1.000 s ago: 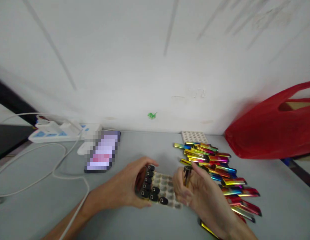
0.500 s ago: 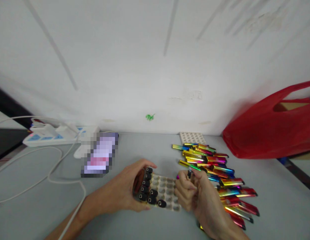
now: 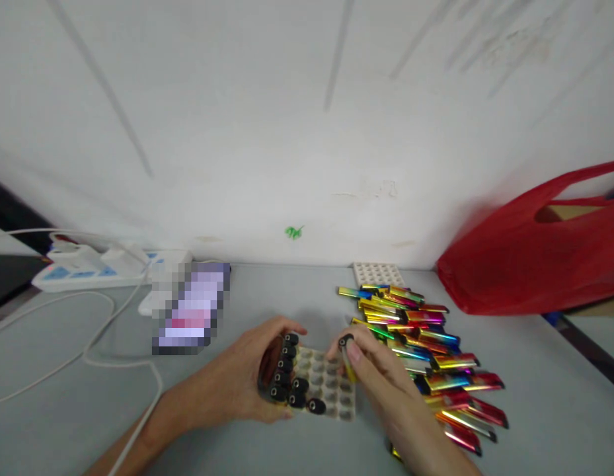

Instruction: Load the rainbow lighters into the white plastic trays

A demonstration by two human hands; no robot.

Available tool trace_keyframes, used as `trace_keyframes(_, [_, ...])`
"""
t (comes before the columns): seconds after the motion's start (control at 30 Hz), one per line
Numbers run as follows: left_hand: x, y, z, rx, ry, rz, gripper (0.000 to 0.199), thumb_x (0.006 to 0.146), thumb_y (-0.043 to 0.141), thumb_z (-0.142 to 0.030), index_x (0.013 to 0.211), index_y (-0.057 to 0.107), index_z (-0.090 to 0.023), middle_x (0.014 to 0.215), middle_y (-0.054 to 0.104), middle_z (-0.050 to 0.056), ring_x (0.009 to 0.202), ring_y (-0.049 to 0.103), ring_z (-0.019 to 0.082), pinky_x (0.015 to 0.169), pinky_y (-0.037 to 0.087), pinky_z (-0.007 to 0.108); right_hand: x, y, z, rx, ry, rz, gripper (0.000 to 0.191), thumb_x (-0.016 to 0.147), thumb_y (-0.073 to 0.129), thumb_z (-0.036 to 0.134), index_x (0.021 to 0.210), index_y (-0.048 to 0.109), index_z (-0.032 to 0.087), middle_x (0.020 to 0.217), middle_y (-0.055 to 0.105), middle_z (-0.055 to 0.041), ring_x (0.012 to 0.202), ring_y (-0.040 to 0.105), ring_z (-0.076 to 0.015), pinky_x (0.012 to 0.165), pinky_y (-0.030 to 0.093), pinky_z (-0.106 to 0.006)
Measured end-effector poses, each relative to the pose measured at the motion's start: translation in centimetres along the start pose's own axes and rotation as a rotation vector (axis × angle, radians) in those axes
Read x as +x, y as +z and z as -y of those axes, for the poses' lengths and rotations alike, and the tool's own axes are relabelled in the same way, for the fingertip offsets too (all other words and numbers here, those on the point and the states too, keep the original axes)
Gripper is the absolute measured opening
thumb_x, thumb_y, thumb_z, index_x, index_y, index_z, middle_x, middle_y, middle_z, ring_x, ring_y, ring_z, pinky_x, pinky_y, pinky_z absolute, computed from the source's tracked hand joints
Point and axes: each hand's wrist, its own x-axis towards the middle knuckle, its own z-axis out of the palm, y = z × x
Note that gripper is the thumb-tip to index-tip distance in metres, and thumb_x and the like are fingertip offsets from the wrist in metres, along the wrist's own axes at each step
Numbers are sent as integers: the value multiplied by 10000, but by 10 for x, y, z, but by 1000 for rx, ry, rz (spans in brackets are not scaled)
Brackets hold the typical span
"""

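Observation:
My left hand point(image 3: 247, 370) is closed round the left end of a pale tray point(image 3: 331, 390) with rows of oval holes. Several slim shiny sticks stand in its left side, black ends point(image 3: 285, 364) up, each with a small round ring. One more black end point(image 3: 316, 406) shows in the tray's front row. Between the thumb and fingers of my right hand point(image 3: 373, 363) is a slim stick with a black end point(image 3: 345, 340), held upright over the tray's right part. Whether its lower tip touches a hole I cannot tell.
Right of the tray lies a heap of shiny multicoloured sticks point(image 3: 455, 381). Behind it is another pale holed tray point(image 3: 379, 273). A red bag point(image 3: 529, 258) stands at the right. On the left are a phone point(image 3: 195, 307), a power strip point(image 3: 69, 281) and a loose white cable point(image 3: 123, 363).
My right hand has moved left from beside the tray to over its right part, and its stick is now turned black end up. My left hand still holds the tray.

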Motion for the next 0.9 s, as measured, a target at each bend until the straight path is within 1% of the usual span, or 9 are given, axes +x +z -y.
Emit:
trace_keyframes(0.07, [0,-1,0,9,8,-5,902,694,1062,-250,1485,635,-329,1289,770,10,1097,765,304,897,627,348,-5,-3,6,-195,-52,3,432,1168,673,656,1033,803,266,1065,654,-35,1053,633,-245,940,489,-341])
trace_keyframes(0.17, [1,-1,0,18,16,-10,901,683,1067,-236,1471,641,-329,1282,773,4,1097,765,300,901,627,342,-14,-8,9,-348,-91,14,407,1204,634,586,1011,793,266,990,652,-22,961,649,-238,881,499,-345])
trace_keyframes(0.27, [1,0,0,-19,11,-1,857,692,1045,-223,1442,643,-322,1227,766,-11,1039,770,278,852,621,320,-24,-14,3,-461,-146,50,335,1198,665,526,1067,848,277,979,724,-31,934,694,-243,846,532,-339])
trace_keyframes(0.33, [1,0,-1,-25,15,-4,838,704,1035,-225,1439,643,-319,1234,767,-8,1049,772,278,852,624,317,-29,-18,-3,-498,-172,76,300,1190,683,509,1135,878,287,1019,788,-49,945,732,-252,842,567,-338])
trace_keyframes(0.43, [0,0,-2,-8,29,-15,856,700,1035,-237,1456,642,-316,1277,767,9,1108,770,296,891,634,329,-36,-19,-12,-504,-209,35,289,1180,705,520,1177,894,302,1045,835,-65,947,764,-261,872,610,-355])
trace_keyframes(0.6, [0,0,-3,-38,15,2,841,723,1016,-240,1466,628,-314,1252,762,10,1084,775,290,879,636,330,-43,-11,-20,-479,-298,-29,242,1154,758,524,1222,919,356,1151,899,-76,1077,836,-300,1103,653,-465])
trace_keyframes(0.73, [1,0,-3,-57,16,2,835,708,1007,-214,1446,628,-309,1227,764,3,1039,775,278,839,628,318,-44,-12,-24,-528,-380,7,216,1163,767,383,1337,887,339,1242,900,-92,1157,867,-290,1051,706,-389])
trace_keyframes(0.83, [1,0,-3,-72,22,20,826,723,997,-213,1449,616,-312,1192,769,-10,1017,777,270,838,623,318,-44,-17,-30,-646,-454,93,292,1132,794,263,1408,851,339,1268,899,-81,1161,874,-279,1043,719,-357])
trace_keyframes(0.9, [0,1,-2,-66,21,26,822,729,996,-220,1449,610,-312,1182,771,-12,1025,778,273,855,624,327,-45,-18,-34,-738,-493,91,379,1112,806,223,1470,816,347,1296,897,-75,1171,876,-283,1053,724,-360])
